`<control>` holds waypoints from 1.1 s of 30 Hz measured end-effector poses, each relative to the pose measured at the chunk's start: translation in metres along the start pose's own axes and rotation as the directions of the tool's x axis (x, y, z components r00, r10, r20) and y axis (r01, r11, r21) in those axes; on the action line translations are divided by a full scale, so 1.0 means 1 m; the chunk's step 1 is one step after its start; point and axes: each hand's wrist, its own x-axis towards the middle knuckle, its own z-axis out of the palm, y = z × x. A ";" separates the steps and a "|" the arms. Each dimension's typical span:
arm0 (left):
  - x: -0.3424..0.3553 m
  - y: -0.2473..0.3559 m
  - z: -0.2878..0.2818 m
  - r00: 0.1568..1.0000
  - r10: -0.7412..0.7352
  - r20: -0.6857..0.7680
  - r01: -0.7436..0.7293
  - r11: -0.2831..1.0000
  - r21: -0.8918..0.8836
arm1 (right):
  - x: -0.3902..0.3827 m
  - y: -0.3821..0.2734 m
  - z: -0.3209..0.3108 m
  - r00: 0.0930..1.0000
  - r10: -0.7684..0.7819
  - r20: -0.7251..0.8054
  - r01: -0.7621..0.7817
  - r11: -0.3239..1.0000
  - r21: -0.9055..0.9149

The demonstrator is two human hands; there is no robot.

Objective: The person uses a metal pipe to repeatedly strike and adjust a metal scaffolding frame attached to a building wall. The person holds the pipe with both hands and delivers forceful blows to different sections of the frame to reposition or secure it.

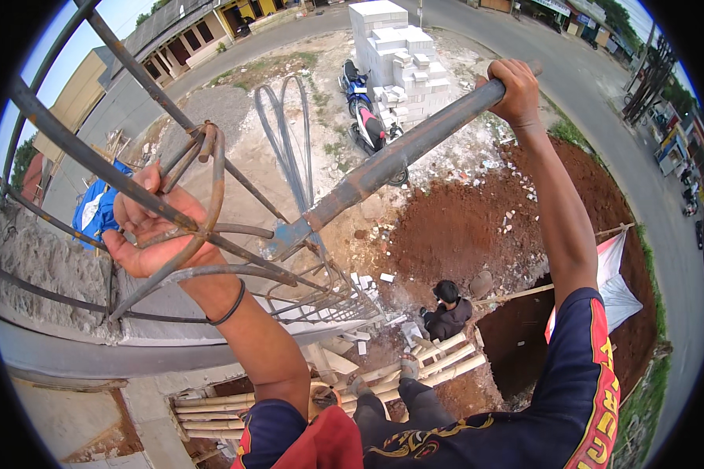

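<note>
My right hand (515, 98) is closed round the upper end of a long, dark steel pipe handle (407, 148). This belongs to a rebar bender, whose worn blue head (289, 237) sits at the end of a bent bar. On the left, my left hand (160, 223) reaches in among the bars of a rusty rebar cage (94, 160), its fingers curled about a bar and partly hidden by others. A bent stirrup (217, 180) crosses in front of that palm. A black band circles the left wrist.
My feet stand on bamboo poles (438, 371) high above the ground. Below, a person (447, 309) sits beside a dug pit (516, 336). Red soil (461, 227), parked motorbikes (368, 129) and stacked white blocks (399, 59) lie beyond. A concrete ledge (149, 324) runs at left.
</note>
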 end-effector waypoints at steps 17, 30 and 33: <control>0.006 0.010 -0.017 0.969 -0.172 0.180 0.195 0.973 -0.125 | -0.148 -0.112 0.025 0.932 0.363 0.004 -0.362 0.928 0.085; -0.006 -0.005 0.006 0.989 -0.130 0.073 0.143 0.960 -0.240 | -0.045 -0.031 -0.042 0.989 0.066 0.130 -0.072 0.996 0.045; -0.011 -0.004 0.002 0.986 -0.161 0.035 0.165 0.968 -0.190 | -0.009 -0.029 -0.072 1.000 -0.017 0.013 0.018 0.999 -0.043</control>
